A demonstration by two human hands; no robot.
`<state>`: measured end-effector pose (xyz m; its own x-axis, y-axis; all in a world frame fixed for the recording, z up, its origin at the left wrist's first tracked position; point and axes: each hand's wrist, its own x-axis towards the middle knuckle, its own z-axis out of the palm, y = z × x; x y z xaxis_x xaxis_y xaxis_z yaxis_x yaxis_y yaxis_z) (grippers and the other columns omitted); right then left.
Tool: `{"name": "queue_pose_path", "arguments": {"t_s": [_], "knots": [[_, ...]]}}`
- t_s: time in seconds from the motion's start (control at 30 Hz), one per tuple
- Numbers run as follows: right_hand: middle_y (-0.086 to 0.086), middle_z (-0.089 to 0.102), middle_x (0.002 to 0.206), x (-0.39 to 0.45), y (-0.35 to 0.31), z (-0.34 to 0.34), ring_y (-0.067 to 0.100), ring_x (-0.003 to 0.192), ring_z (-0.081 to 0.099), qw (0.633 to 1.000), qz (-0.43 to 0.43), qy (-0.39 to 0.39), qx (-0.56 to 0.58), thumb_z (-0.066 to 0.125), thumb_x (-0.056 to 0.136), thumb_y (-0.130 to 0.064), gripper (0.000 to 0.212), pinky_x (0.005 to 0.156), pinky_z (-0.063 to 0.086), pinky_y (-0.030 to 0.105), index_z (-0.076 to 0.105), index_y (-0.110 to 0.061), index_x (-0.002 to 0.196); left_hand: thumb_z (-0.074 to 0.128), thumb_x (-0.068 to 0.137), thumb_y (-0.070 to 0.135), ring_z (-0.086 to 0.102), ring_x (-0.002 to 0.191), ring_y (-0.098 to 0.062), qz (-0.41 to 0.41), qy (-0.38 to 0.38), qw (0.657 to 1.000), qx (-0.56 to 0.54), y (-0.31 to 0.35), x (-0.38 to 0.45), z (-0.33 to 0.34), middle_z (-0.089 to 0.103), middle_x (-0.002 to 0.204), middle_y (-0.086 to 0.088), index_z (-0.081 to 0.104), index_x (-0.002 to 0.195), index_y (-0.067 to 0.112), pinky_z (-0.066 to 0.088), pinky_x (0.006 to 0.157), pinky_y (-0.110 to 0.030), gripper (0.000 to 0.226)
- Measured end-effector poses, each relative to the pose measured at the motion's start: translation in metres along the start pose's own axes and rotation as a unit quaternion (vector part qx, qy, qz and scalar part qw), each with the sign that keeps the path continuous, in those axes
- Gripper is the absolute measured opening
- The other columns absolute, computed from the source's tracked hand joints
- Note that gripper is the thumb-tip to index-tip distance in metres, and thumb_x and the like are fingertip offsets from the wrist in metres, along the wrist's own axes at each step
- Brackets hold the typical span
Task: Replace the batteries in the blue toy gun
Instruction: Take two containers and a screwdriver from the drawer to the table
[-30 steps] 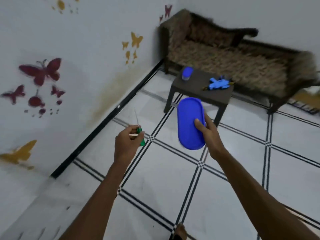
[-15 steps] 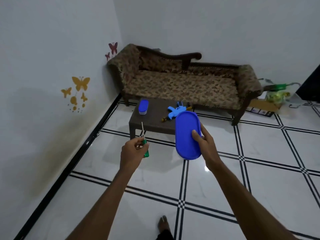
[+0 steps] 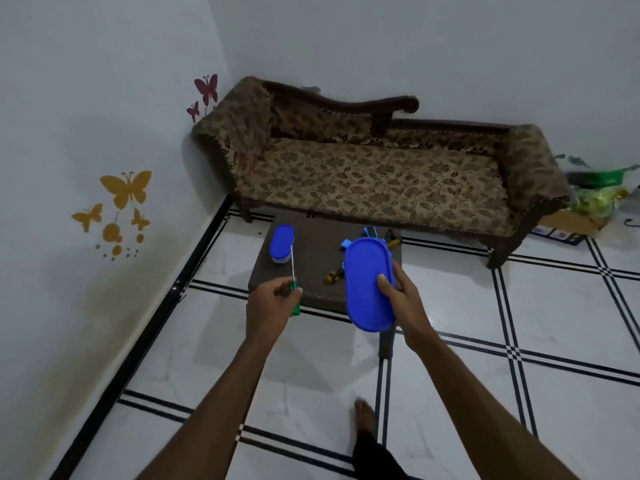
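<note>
Past the sofa [image 3: 374, 174], the low table [image 3: 311, 271] carries the gun [image 3: 369, 233], mostly hidden behind the lid [image 3: 369, 284] in the right hand [image 3: 405, 299]. Left hand [image 3: 273, 303] pinches a screwdriver [image 3: 293, 271]. Still approaching; next, probably set the lid down and reach for the gun.

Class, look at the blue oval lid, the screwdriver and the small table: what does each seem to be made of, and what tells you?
Blue oval lid, in the right hand: likely plastic, uniform colour, soft sheen.
Screwdriver, in the left hand: thin pale shaft, probably metal; translucent green handle, probably plastic.
Small table: dark brown, matte, finely textured; plastic or wood, unclear.
</note>
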<state>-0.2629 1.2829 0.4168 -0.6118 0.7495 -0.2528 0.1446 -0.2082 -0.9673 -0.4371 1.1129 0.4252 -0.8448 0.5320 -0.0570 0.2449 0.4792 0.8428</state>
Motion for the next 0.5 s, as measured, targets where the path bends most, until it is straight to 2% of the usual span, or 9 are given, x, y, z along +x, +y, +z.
{"name": "queue_pose_path", "arguments": {"t_s": [0.1, 0.17, 0.3, 0.4, 0.5], "knots": [[-0.003, 0.063, 0.131, 0.069, 0.013, 0.006, 0.021, 0.109, 0.067, 1.000, 0.024, -0.002, -0.020, 0.062, 0.094, -0.046, 0.056, 0.089, 0.058, 0.049, 0.043, -0.035, 0.146, 0.076, 0.081, 0.027, 0.065, 0.077, -0.006, -0.023, -0.004, 1.000, 0.009, -0.003, 0.055, 0.022, 0.069, 0.082, 0.010, 0.074, 0.109, 0.019, 0.056, 0.074, -0.028, 0.029], [-0.004, 0.061, 0.134, 0.126, 0.027, 0.013, 0.021, 0.112, 0.065, 0.999, 0.048, -0.003, -0.016, 0.061, 0.095, -0.043, 0.057, 0.092, 0.057, 0.048, 0.041, -0.033, 0.148, 0.076, 0.080, 0.029, 0.066, 0.077, -0.007, -0.053, -0.010, 0.998, 0.031, -0.013, 0.102, 0.042, 0.068, 0.081, 0.012, 0.074, 0.107, 0.021, 0.057, 0.076, -0.032, 0.028], [0.001, 0.061, 0.131, 0.216, 0.058, 0.030, 0.020, 0.109, 0.065, 0.996, 0.085, -0.012, -0.031, 0.058, 0.098, -0.034, 0.050, 0.083, 0.057, 0.035, 0.042, -0.027, 0.146, 0.076, 0.079, 0.029, 0.066, 0.074, -0.010, -0.102, -0.013, 0.992, 0.067, -0.036, 0.170, 0.078, 0.066, 0.075, 0.014, 0.072, 0.096, 0.025, 0.056, 0.079, -0.039, 0.018], [0.008, 0.060, 0.133, 0.287, 0.096, 0.048, 0.024, 0.109, 0.064, 0.991, 0.118, -0.013, -0.059, 0.058, 0.099, -0.030, 0.049, 0.088, 0.057, 0.043, 0.042, -0.025, 0.145, 0.075, 0.078, 0.031, 0.067, 0.078, -0.014, -0.139, -0.026, 0.985, 0.095, -0.068, 0.225, 0.111, 0.067, 0.077, 0.011, 0.071, 0.093, 0.027, 0.055, 0.080, -0.039, 0.016], [0.014, 0.059, 0.134, 0.343, 0.132, 0.065, 0.031, 0.114, 0.063, 0.987, 0.147, -0.006, -0.072, 0.058, 0.099, -0.026, 0.051, 0.090, 0.055, 0.047, 0.040, -0.021, 0.147, 0.068, 0.074, 0.041, 0.069, 0.080, -0.018, -0.144, -0.054, 0.981, 0.117, -0.107, 0.266, 0.147, 0.070, 0.085, 0.007, 0.069, 0.098, 0.029, 0.056, 0.077, -0.040, 0.027]]}}
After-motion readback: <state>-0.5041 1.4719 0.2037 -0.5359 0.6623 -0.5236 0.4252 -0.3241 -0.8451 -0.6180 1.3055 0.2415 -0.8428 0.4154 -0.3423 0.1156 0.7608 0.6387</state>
